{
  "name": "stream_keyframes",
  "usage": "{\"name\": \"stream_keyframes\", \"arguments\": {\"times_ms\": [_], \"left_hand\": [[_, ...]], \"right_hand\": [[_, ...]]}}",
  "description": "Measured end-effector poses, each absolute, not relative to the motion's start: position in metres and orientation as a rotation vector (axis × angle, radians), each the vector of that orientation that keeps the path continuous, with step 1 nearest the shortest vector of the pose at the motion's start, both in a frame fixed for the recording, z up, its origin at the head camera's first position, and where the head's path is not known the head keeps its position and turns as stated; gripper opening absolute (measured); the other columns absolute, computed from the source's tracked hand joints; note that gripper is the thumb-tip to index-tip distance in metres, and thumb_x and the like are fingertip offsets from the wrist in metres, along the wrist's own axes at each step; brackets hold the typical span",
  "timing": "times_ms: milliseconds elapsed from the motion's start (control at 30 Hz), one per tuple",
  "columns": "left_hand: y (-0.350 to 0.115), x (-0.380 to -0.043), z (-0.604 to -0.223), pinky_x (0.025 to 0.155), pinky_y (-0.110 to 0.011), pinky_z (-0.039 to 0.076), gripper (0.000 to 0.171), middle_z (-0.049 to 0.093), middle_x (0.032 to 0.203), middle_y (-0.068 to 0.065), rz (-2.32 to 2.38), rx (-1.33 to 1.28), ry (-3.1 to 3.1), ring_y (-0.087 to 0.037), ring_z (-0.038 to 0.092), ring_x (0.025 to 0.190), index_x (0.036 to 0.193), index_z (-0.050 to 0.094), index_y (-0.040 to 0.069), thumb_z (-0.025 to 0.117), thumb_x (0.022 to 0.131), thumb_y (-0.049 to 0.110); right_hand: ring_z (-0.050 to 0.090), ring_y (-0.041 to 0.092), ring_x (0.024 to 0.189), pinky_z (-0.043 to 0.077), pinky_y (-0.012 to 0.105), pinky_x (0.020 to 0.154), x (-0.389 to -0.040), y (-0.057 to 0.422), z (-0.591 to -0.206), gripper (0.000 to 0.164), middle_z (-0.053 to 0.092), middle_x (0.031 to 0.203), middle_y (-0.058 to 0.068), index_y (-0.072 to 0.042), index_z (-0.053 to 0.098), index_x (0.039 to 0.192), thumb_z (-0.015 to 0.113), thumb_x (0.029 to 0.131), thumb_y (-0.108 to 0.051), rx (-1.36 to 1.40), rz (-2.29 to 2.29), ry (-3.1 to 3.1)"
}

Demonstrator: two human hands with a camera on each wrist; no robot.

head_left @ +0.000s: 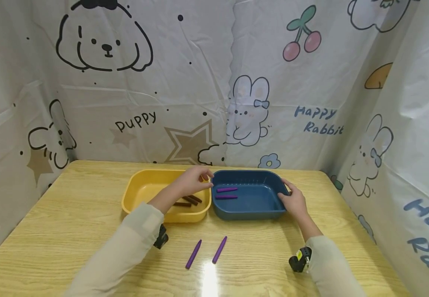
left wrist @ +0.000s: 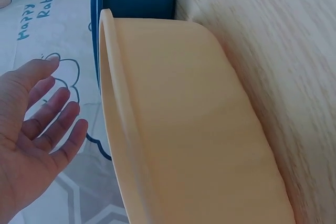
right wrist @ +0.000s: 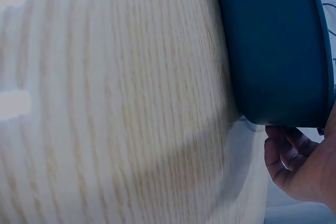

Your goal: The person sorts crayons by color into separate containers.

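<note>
Three sides of pale printed sheeting [head_left: 199, 37] rise around a light wood-grain table [head_left: 62, 239]. The left side carries brown stars and outlined animals; the back continues with a large dog drawing [head_left: 104, 49] and the word "Puppy".

On the table's left half stands a yellow tray [head_left: 188, 217], upright, near the back edge. Several brown sticks [head_left: 182, 204] lie inside it, partly covered from view by the left arm. Above the tray's right end hangs the left hand [head_left: 194, 180], its grip released, fingers loosely extended and spread, with nothing held. A small black device [head_left: 160, 237] sits at that wrist.

In front of the trays, two purple sticks [head_left: 194, 254] lie apart on the bare wood, slanting the same way; a bright glare [head_left: 209, 278] shines on the surface just below them.

Just beside the yellow tray, to its right, stands a blue tray [head_left: 249, 215], with two more purple sticks [head_left: 227, 189] lying near its left wall. The right hand [head_left: 295, 203] grasps the blue tray's right end, thumb at the rim, fingers against the outside. Another black device [head_left: 300, 260] is at this wrist.

Cherries [head_left: 302, 37], rabbits and "Happy Rabbit" lettering decorate the sheeting farther right.
</note>
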State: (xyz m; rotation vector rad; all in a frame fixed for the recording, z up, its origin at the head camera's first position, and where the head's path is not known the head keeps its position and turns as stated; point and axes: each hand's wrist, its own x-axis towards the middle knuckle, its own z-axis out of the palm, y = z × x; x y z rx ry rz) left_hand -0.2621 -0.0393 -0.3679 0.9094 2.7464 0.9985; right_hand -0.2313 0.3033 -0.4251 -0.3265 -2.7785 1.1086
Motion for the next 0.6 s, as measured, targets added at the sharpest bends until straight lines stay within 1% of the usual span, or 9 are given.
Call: {"name": "stream_keyframes", "arguments": {"times_ms": [133, 200, 433, 600], "left_hand": [[-0.046, -0.257, -0.368, 0.089, -0.037, 0.049, 0.031, 0.064, 0.107, -0.010, 0.970, 0.951, 2.748, -0.023, 0.059, 0.097, 0.111, 0.063, 0.003, 0.065, 0.087, 0.022], [-0.048, -0.253, -0.367, 0.086, -0.036, 0.050, 0.030, 0.064, 0.104, -0.010, 0.944, 0.985, 2.763, -0.022, 0.060, 0.094, 0.110, 0.063, 0.003, 0.065, 0.087, 0.023], [-0.053, -0.242, -0.369, 0.087, -0.037, 0.050, 0.028, 0.065, 0.100, -0.008, 0.886, 0.973, 2.778, -0.023, 0.059, 0.093, 0.109, 0.064, 0.004, 0.066, 0.086, 0.021], [-0.057, -0.233, -0.372, 0.077, -0.030, 0.053, 0.029, 0.063, 0.096, -0.007, 0.877, 0.973, 2.768, -0.020, 0.058, 0.090, 0.108, 0.064, 0.005, 0.068, 0.085, 0.022]], "right_hand": [[0.055, 0.021, 0.077, 0.042, 0.023, 0.061, -0.232, 0.304, -0.425, 0.054, 0.062, 0.096, 0.021, -0.012, 0.042, 0.141, 0.057, 0.089, -0.012, -0.324, 1.101, -2.783], [0.056, 0.023, 0.080, 0.042, 0.023, 0.061, -0.232, 0.304, -0.425, 0.054, 0.062, 0.101, 0.024, -0.012, 0.042, 0.141, 0.057, 0.089, -0.013, -0.327, 1.101, -2.786], [0.056, 0.025, 0.082, 0.043, 0.024, 0.063, -0.232, 0.304, -0.427, 0.054, 0.061, 0.104, 0.024, -0.013, 0.041, 0.142, 0.056, 0.090, -0.014, -0.339, 1.096, -2.793], [0.055, 0.024, 0.081, 0.043, 0.024, 0.063, -0.233, 0.305, -0.427, 0.054, 0.060, 0.102, 0.024, -0.012, 0.041, 0.142, 0.056, 0.090, -0.014, -0.336, 1.091, -2.795]]}}
